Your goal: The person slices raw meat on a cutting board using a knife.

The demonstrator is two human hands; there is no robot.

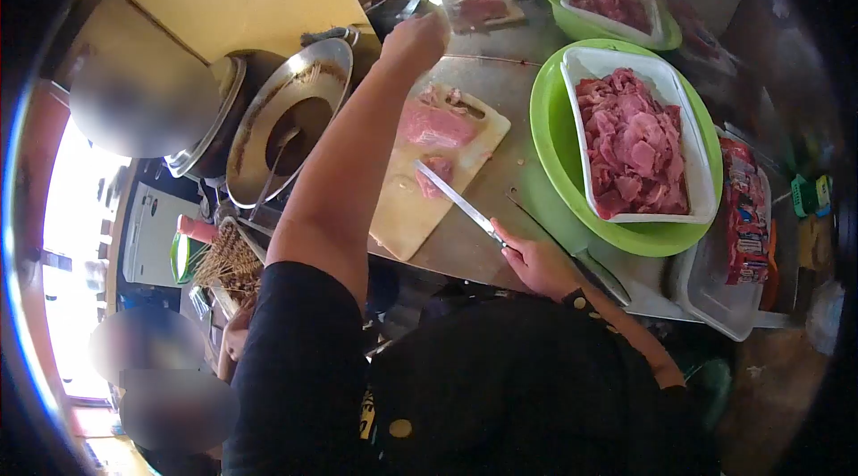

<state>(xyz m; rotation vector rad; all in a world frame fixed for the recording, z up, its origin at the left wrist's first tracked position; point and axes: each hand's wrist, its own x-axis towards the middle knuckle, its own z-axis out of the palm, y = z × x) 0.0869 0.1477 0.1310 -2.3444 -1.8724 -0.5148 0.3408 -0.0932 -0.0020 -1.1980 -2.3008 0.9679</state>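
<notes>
My right hand (539, 267) is closed around the handle of a long knife (460, 203). The blade tip lies over a small piece of meat (434, 177) on the white cutting board (402, 230). A larger pink piece of meat (438, 125) and pale scraps rest on the board's far part. Beyond the board, my left hand (416, 43) is raised with its fingers curled; what they hold, if anything, is hidden. A second knife (603, 278) lies on the metal table, right of my right hand.
Sliced meat fills a white tray (702, 181) inside a green basin (550, 132). Right of it, a clear container (715, 297) holds red packages (746, 217). Left are a large pan (246, 141) with a ladle and a lidded pot (228, 105). Other people stand at left.
</notes>
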